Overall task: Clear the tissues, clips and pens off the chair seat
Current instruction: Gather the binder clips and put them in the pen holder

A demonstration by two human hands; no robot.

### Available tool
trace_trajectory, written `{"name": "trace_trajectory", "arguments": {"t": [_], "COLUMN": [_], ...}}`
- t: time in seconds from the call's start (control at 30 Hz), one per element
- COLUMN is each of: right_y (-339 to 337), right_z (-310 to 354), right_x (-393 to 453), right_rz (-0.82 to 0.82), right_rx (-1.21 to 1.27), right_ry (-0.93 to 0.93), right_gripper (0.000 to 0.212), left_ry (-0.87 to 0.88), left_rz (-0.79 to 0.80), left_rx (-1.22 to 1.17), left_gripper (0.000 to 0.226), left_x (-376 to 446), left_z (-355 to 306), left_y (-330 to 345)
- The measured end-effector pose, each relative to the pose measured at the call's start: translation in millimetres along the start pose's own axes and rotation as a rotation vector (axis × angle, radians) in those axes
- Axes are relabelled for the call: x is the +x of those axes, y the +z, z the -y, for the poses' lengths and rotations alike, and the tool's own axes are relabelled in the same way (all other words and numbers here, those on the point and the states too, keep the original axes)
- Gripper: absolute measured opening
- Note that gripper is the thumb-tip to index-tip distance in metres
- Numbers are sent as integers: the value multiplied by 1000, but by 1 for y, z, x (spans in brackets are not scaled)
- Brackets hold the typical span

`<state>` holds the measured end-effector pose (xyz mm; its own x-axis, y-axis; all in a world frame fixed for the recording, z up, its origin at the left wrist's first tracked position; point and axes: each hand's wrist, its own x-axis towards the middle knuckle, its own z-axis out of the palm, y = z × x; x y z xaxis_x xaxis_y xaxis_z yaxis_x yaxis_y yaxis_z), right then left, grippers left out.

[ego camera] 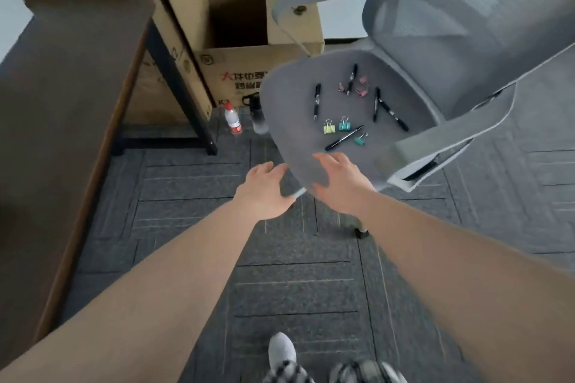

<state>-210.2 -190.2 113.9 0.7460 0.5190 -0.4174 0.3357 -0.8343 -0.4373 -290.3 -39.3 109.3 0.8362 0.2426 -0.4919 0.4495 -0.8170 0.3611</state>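
Note:
A grey office chair seat [289, 96] carries several black pens, such as one at the left [316, 102] and one near the front [343, 138]. Binder clips lie among them: a yellow one [328, 127], teal ones [344, 124] and pink ones [362, 86] toward the back. No tissues show on the seat. My left hand [264, 193] hovers at the seat's front edge, fingers spread, holding nothing. My right hand [340, 180] reaches over the front of the seat, open and empty, just short of the nearest pen.
A dark desk [62, 96] runs along the left with a black leg [183, 93]. Open cardboard boxes [242, 65] stand behind the chair. A small white bottle [233, 118] and a dark bottle [257, 115] stand on the grey carpet. The chair's armrest [435, 146] juts out at right.

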Motion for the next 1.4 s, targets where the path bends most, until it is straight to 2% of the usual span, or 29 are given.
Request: {"name": "trace_trajectory", "arguments": {"t": [0.2,0.3,0.47,0.6,0.7,0.87,0.97,1.17,1.27,1.4], "right_y": [-60,-76,-81,-73,-63,-45,-40,-45,-55,-73], "right_z": [-21,-47,-92,-124,-139,-147,-149,-153,-155,-155], "right_x": [78,123,182,215,233,256,265,270,280,304], "right_rz": [-57,-48,131,248,298,335,335,255,177,21], "right_rx": [-79,-124,-137,-134,-131,-106,-108,-91,-42,43], "right_ry": [24,140,317,357,360,362,365,364,326,285], "right_gripper": [47,44,40,41,36,46,47,25,18,19], "left_ry": [34,55,75,51,96,140,168,189,180,155], "left_rz": [40,47,116,173,215,221,203,176,137,49], "left_rx": [38,65,161,111,111,124,167,230,192,158], "left_gripper": [76,75,73,69,68,58,52,39,31,25], "left_x": [88,136,209,257,282,314,325,337,344,353], "left_z": [-25,-42,-71,-92,-101,-103,-101,-107,-112,-117], "left_y": [-24,-26,-20,-2,18,38,43,48,44,29]}}
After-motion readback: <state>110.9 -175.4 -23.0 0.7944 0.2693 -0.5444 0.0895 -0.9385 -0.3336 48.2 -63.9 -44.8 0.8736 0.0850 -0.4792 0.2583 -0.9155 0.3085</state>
